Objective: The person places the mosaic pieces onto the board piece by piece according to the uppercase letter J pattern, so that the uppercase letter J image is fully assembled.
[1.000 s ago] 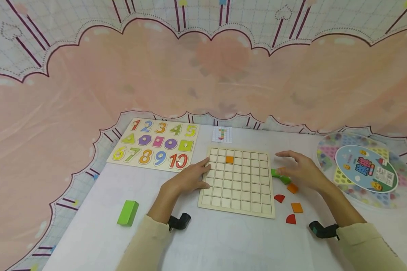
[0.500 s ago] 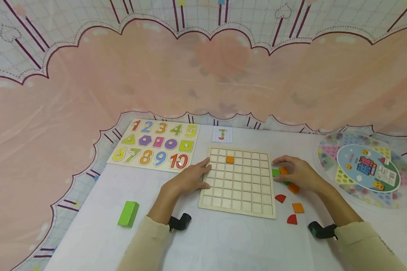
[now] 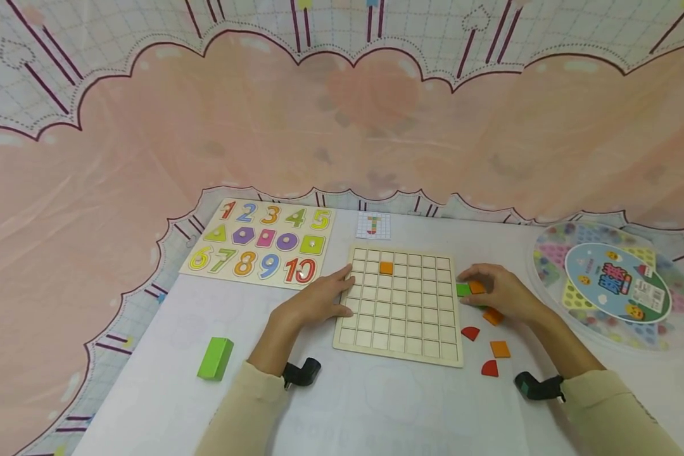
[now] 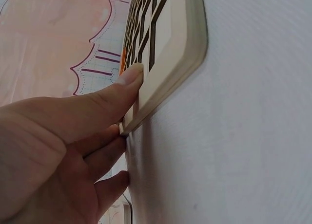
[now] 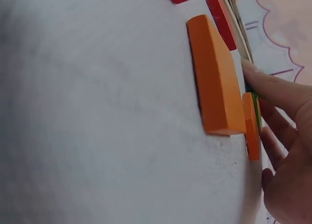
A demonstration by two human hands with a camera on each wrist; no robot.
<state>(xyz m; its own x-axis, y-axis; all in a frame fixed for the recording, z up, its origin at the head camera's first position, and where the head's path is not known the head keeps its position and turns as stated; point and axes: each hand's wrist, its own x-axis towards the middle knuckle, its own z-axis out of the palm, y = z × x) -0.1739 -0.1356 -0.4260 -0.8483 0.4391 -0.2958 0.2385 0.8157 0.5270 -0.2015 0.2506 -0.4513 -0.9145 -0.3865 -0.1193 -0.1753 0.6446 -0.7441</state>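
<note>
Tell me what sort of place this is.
Probably a children's play or learning table, though the room itself is hidden. A number puzzle, a wooden grid board and a small card showing a coloured J suggest it.

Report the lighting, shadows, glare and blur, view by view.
Head: fairly even light, tiny glints on the number puzzle; left wrist: dimmer, soft shadow on the table beside the grid board; right wrist: dark, blurred patch at the left edge, the largest-looking orange tile fairly crisp.
</note>
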